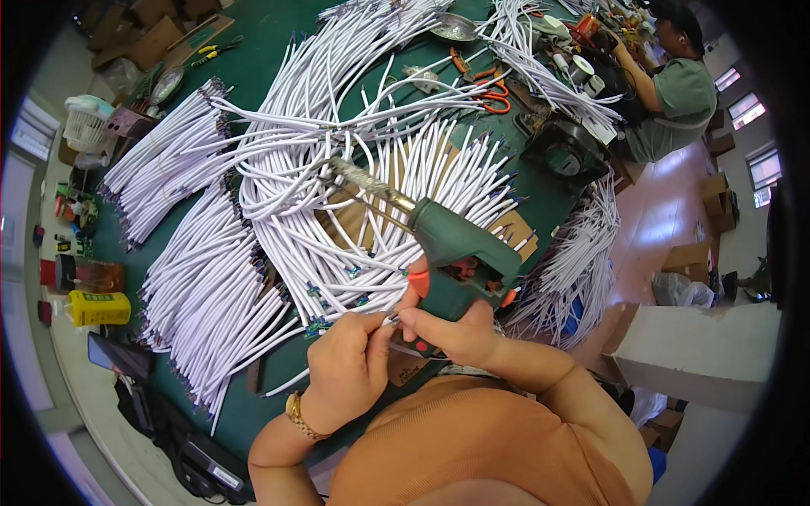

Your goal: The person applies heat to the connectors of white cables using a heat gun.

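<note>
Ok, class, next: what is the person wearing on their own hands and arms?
The left hand and the right hand are both gloveless. A gold-coloured watch with a linked band circles the left wrist. No sleeve covers either forearm.

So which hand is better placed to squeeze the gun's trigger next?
Probably the right hand: it's already gripping the gun, with fingers by the orange trigger. The left hand looks busy pinching something small.
</note>
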Available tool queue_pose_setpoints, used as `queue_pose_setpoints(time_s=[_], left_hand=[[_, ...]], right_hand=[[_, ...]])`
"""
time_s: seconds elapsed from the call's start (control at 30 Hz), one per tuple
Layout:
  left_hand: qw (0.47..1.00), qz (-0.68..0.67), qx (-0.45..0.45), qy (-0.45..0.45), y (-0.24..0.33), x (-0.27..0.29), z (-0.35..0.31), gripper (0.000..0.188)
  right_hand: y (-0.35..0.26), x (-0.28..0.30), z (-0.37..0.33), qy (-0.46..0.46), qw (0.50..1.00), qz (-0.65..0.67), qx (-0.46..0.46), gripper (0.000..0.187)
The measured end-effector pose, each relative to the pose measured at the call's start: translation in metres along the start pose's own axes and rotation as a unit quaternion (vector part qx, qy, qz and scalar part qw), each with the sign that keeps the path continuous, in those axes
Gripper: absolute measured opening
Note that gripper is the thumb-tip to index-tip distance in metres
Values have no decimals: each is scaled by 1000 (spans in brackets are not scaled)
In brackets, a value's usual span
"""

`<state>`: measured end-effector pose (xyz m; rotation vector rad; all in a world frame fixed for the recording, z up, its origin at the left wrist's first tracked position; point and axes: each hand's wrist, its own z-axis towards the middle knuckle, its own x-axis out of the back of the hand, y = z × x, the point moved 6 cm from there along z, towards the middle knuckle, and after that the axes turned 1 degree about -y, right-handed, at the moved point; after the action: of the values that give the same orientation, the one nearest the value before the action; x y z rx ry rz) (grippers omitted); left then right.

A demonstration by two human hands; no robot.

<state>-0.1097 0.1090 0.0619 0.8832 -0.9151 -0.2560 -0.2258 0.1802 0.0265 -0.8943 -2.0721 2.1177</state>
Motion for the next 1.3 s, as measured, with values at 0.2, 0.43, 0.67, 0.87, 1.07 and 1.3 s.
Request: queue_pose_setpoints(time_s=[0.2, 0.43, 0.67, 0.87, 1.07, 1.3], left_hand=[[992, 59, -84, 68, 6, 0, 2, 15], [998, 14, -21, 64, 1, -9, -1, 11], [979, 141, -122, 87, 20, -1, 2, 18], [980, 155, -120, 29, 19, -23, -4, 22], [961, 188, -169, 115, 28, -20, 14, 18], [978, 205, -9, 46, -1, -34, 32, 23]], right_hand=[[10, 0, -13, 25, 999, 15, 29, 44], [9, -2, -26, 77, 991, -8, 108, 43], [10, 9, -22, 29, 992, -52, 110, 41], [16, 21, -19, 5, 995, -29, 94, 39], [3, 31, -21, -41, 980, -120, 153, 39], [2, 54, -15, 47, 992, 14, 113, 43]])
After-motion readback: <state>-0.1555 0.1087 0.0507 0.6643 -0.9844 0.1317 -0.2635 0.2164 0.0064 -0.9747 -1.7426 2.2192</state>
